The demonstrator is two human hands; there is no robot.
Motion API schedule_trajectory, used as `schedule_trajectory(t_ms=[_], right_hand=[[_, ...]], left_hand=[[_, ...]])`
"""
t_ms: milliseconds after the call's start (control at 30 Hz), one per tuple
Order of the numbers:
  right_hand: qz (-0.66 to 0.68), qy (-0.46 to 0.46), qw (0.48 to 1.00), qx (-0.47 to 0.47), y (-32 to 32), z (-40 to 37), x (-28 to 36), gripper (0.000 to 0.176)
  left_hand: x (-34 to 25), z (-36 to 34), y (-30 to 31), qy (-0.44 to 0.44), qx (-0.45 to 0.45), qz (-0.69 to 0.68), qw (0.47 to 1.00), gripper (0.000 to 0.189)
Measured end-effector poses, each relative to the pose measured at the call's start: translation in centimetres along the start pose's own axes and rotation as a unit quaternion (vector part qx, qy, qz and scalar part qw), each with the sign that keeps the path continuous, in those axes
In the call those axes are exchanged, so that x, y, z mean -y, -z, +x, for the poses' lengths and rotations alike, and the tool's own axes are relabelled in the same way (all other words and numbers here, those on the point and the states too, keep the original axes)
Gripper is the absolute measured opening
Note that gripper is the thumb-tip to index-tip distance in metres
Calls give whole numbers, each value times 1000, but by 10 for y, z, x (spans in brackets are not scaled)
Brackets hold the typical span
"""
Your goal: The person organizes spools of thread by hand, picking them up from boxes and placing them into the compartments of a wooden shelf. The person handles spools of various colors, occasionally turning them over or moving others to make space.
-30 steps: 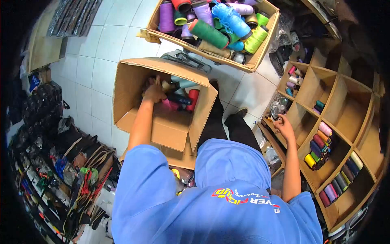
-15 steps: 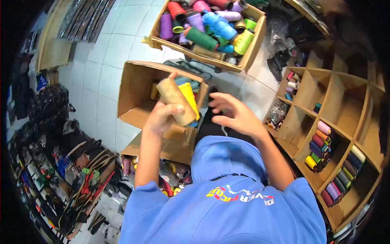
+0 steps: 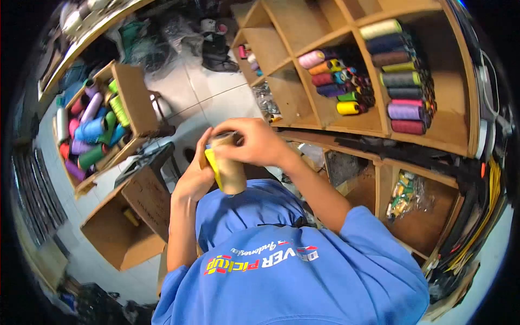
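A tan thread spool (image 3: 232,172) is held upright in front of the blue shirt. My left hand (image 3: 193,172) is closed around its side, together with a yellow spool (image 3: 214,163) pressed next to it. From above and the right, my right hand (image 3: 253,142) has its fingers bent onto the top of the tan spool, near a dark ring there. The fingertips of both hands are partly hidden by each other and the spools.
A wooden shelf (image 3: 303,46) with rows of coloured spools stands ahead and right. A box of mixed spools (image 3: 138,103) is at the left, above an open cardboard box (image 3: 122,233). Lower right, a compartment holds bagged spools (image 3: 402,197).
The view has turned right toward the shelf. My right hand, open before, has come onto the tan spool. Both spools are now away from the cardboard box, close to my body.
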State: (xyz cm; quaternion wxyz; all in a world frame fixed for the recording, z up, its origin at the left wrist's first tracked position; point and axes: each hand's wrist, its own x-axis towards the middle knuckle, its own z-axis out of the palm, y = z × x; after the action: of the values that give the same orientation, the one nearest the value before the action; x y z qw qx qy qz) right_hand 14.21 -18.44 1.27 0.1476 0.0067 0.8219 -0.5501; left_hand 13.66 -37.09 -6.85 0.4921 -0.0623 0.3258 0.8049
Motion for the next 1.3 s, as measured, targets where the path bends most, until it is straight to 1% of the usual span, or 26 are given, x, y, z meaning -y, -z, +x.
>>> schedule_trajectory(t_ms=[33, 67, 100, 133, 167, 200, 233, 300, 333, 400, 500, 567, 600, 633, 733, 767, 800, 867, 900, 933, 967, 1000, 1067, 1133, 1233, 1300], right_hand=[[24, -19, 999, -27, 22, -14, -20, 38], [31, -54, 996, -69, 45, -31, -31, 36], [76, -70, 988, -113, 67, -49, -53, 37], [60, -118, 971, -197, 88, -65, -59, 37], [-42, -144, 961, -233, 112, -82, -73, 39], [-89, -198, 940, -264, 134, -98, -83, 41], [-133, -198, 926, -293, 155, -113, -113, 42], [-216, -250, 882, -335, 185, -133, -142, 44], [-223, -282, 872, -331, 202, -141, -168, 47], [-308, -351, 827, -313, 220, -145, -194, 49], [-318, -363, 825, -293, 233, -144, -216, 49], [-69, -346, 870, -345, 229, -142, -216, 47], [59, -329, 870, -362, 226, -141, -214, 46], [210, -274, 865, -364, 223, -143, -222, 41], [438, -182, 827, -301, 210, -144, -225, 37], [449, -187, 823, -294, 203, -142, -221, 35], [424, -183, 836, -296, 198, -137, -210, 34], [373, -179, 858, -304, 189, -130, -192, 34], [283, -216, 869, -344, 190, -131, -199, 39], [139, -241, 892, -355, 195, -133, -209, 41], [-8, -263, 895, -359, 203, -137, -221, 43], [-156, -281, 879, -353, 209, -138, -222, 45], [-246, -393, 830, -311, 223, -137, -223, 45], [-343, -476, 765, -266, 237, -132, -239, 44], [-404, -516, 708, -264, 247, -129, -249, 42], [-411, -537, 689, -259, 255, -126, -258, 40]], left_hand=[[8, 13, -3, 13, 56, -79, 995, 95], [12, 25, -11, 67, -3, -135, 989, 74], [17, 37, -14, 77, -19, -112, 990, 66], [23, 49, -13, 85, -37, -91, 992, 58], [28, 59, -14, 85, -56, -61, 993, 56], [33, 66, -15, 85, -75, -33, 993, 53], [37, 73, -14, 82, -95, -4, 992, 51], [42, 85, -8, 64, -109, 21, 992, 53], [44, 90, -8, 54, -117, 32, 991, 54], [40, 92, -14, 59, -131, 22, 989, 53], [40, 94, -7, 40, -144, 39, 988, 52], [42, 95, -2, 30, -149, 40, 988, 53], [41, 94, -4, 24, -153, 40, 987, 54], [41, 93, -9, 26, -180, 46, 982, 58], [48, 94, -30, 27, -172, 143, 974, 63], [52, 95, -43, 14, -159, 169, 973, 65], [61, 98, -50, -17, -139, 209, 968, 63], [66, 102, -71, 6, -93, 223, 970, 62], [70, 104, -76, 9, -87, 211, 974, 60], [72, 107, -79, 13, -80, 199, 977, 59], [73, 108, -80, 18, -87, 212, 973, 56], [73, 108, -79, 23, -95, 217, 971, 56], [70, 106, -70, 30, -116, 225, 967, 55], [67, 103, -55, -12, -128, 214, 968, 53], [52, 92, -38, -18, -172, 186, 967, 53], [42, 86, -26, -40, -201, 180, 962, 52]])
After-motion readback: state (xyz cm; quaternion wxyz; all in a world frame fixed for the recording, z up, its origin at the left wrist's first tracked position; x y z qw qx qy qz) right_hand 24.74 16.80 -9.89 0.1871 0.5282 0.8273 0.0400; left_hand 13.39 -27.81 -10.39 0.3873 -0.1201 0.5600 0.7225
